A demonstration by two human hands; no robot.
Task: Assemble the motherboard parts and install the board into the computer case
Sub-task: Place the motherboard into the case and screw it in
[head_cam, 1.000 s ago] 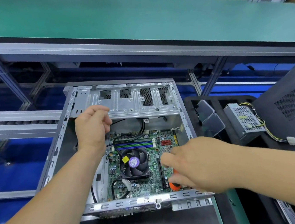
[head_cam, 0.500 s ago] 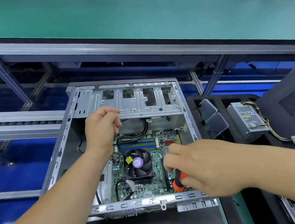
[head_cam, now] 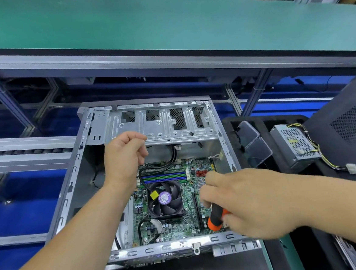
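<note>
The motherboard (head_cam: 176,204) lies flat inside the open computer case (head_cam: 154,128), its black CPU fan (head_cam: 165,199) carrying a round purple sticker (print too small to read) beside a yellow tag. The right hand (head_cam: 245,205) has its fingers curled round the orange-and-black screwdriver (head_cam: 216,219) over the board's near right corner. The left hand (head_cam: 124,161) hovers above the board's far left, fingers curled; whether they pinch anything cannot be told. A grey power supply (head_cam: 294,143) with yellow wires sits to the right of the case.
</note>
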